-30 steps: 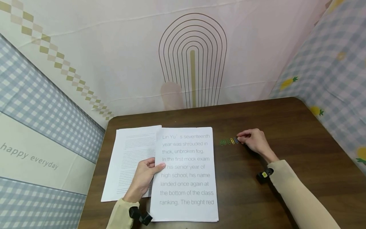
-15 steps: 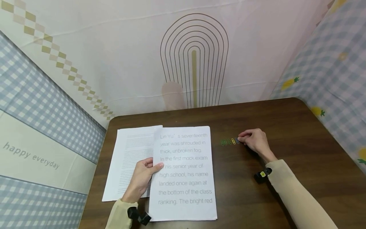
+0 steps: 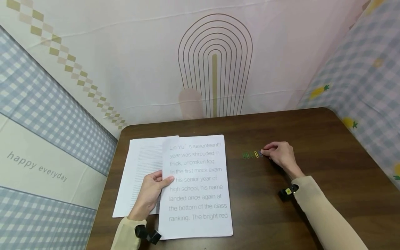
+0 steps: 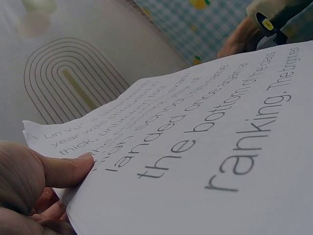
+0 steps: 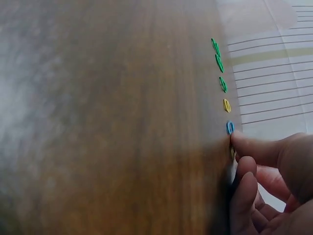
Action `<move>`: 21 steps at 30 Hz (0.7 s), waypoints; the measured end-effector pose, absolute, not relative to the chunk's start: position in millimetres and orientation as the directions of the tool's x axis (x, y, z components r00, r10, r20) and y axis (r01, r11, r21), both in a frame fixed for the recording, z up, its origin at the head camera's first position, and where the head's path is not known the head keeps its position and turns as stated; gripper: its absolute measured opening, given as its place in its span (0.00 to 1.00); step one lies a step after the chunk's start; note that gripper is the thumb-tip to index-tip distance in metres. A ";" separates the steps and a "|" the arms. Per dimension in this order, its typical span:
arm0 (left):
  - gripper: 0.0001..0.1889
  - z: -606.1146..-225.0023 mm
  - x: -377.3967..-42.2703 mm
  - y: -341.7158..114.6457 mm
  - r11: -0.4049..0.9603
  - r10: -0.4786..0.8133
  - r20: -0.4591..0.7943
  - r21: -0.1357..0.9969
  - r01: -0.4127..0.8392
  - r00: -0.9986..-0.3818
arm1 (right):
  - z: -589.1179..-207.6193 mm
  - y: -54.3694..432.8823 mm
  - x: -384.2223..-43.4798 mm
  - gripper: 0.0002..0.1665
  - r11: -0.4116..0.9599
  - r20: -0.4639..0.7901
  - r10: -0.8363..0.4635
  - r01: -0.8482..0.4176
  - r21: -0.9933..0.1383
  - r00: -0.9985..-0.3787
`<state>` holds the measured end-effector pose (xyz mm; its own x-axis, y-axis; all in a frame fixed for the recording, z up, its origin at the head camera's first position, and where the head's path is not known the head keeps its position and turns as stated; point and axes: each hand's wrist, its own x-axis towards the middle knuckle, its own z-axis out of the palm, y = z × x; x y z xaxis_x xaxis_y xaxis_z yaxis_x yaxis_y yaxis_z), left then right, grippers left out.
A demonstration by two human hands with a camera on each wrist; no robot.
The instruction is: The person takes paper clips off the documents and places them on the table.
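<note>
My left hand [image 3: 149, 194] grips the left edge of printed sheets of paper [image 3: 200, 222], thumb on top and fingers underneath. In the left wrist view, that thumb [image 4: 68, 170] presses the large-print page. At the right, my right hand [image 3: 281, 156] is down at the table by a row of paper clips. Its thumb and finger pinch a small yellowish paper clip [image 5: 233, 152], mostly hidden by the fingers. Just past the thumb tip lies a blue paper clip [image 5: 230, 128]. Beyond it are a yellow paper clip [image 5: 227, 105] and green paper clips [image 5: 223, 84].
A second set of sheets with finer print [image 3: 134, 173] lies on the brown wooden table [image 3: 312, 132], partly under the held sheets. Behind the table hangs a pale cloth [image 3: 140, 69] with arch lines. Checked cloth [image 3: 353, 76] borders the right side.
My left hand and its sheets have shifted slightly left, away from the clips. The right hand stays at the end of the clip row, its fingers almost still.
</note>
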<state>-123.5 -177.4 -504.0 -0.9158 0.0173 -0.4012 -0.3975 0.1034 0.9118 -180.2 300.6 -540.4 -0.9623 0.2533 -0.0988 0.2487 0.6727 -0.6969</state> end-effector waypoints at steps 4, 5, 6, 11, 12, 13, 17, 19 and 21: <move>0.20 -502.5 -124.2 -183.3 0.111 0.004 -0.394 0.914 -0.391 -0.919 | -534.0 294.5 -174.5 0.29 0.591 -0.104 0.328 0.289 -0.753 -0.939; 0.20 -502.1 -124.4 -185.3 0.115 -0.002 -0.392 0.914 -0.389 -0.920 | -531.7 290.0 -172.1 0.30 0.563 -0.104 0.332 0.285 -0.776 -0.938; 0.20 -501.7 -124.7 -187.3 0.117 -0.007 -0.390 0.914 -0.388 -0.921 | -529.3 284.0 -169.6 0.32 0.539 -0.099 0.324 0.270 -0.798 -0.941; 0.21 -497.7 -126.9 -197.4 0.121 -0.013 -0.384 0.916 -0.383 -0.923 | -517.9 235.9 -153.6 0.32 0.421 -0.127 0.147 0.178 -0.889 -0.981; 0.22 -496.8 -127.5 -199.2 0.121 -0.011 -0.384 0.916 -0.382 -0.923 | -516.4 224.3 -151.0 0.30 0.401 -0.135 0.100 0.164 -0.901 -0.986; 0.22 -496.0 -128.2 -200.9 0.119 -0.011 -0.382 0.917 -0.380 -0.924 | -514.8 212.4 -148.3 0.29 0.377 -0.145 0.055 0.155 -0.913 -0.988; 0.22 -493.1 -129.3 -207.5 0.118 -0.026 -0.388 0.914 -0.388 -0.921 | -512.8 167.1 -139.0 0.24 0.301 -0.172 -0.134 0.126 -0.945 -0.976; 0.23 -492.3 -128.9 -210.2 0.120 -0.034 -0.395 0.910 -0.396 -0.918 | -512.9 148.7 -134.8 0.22 0.268 -0.184 -0.221 0.122 -0.956 -0.958; 0.23 -491.4 -128.5 -212.7 0.125 -0.036 -0.401 0.907 -0.402 -0.915 | -513.9 135.2 -131.5 0.20 0.247 -0.193 -0.283 0.123 -0.961 -0.939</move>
